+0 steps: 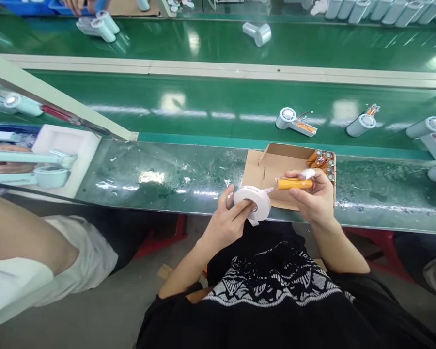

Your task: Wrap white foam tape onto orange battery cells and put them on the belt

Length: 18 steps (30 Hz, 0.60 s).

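My left hand (228, 222) is closed around a white tape roll (252, 203) just off the near edge of the bench. A short strip of tape runs from the roll to an orange cylindrical battery (293, 183), which my right hand (314, 196) grips with fingers wrapped round it. Both hands sit in front of an open cardboard box (267, 165) that holds several more orange batteries (321, 162) in its right corner.
A green conveyor belt (203, 104) carries pale blue handheld fan parts (294, 121), some with orange batteries attached. Another person's arm and leg (29, 242) are at the left beside a white foam tray (67, 145). More fan bodies lie on the far belt.
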Each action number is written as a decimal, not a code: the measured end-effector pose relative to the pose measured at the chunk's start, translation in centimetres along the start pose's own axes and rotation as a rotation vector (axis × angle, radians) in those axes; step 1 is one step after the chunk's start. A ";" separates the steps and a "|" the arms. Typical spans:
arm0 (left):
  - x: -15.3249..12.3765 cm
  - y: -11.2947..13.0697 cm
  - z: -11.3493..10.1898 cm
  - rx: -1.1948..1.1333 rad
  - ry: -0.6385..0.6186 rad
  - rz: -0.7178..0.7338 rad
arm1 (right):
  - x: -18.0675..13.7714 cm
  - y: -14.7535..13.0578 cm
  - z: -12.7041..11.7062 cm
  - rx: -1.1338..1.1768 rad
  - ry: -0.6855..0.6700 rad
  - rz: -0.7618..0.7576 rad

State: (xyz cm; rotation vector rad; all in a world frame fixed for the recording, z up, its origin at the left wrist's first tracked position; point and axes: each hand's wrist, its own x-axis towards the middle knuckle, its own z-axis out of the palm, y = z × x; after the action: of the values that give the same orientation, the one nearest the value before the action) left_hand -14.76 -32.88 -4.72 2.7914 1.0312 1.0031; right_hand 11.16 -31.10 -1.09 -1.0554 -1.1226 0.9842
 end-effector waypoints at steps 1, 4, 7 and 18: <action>-0.1 0.1 0.1 0.004 0.002 0.000 | -0.5 0.2 0.5 0.010 -0.007 0.001; -0.6 0.1 0.3 0.021 -0.016 -0.014 | -1.7 0.9 1.4 0.007 -0.043 0.000; -1.1 -0.1 0.5 0.028 -0.050 -0.038 | -2.5 1.4 1.9 -0.031 -0.024 0.016; -0.8 -0.2 0.0 -0.016 -0.055 -0.049 | -0.2 1.2 -0.3 -0.108 0.261 -0.231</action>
State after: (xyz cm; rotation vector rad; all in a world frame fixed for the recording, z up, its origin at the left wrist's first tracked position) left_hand -15.35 -33.18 -5.24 2.7494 1.0750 0.9201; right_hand 11.28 -31.09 -2.35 -1.0785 -1.0622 0.5906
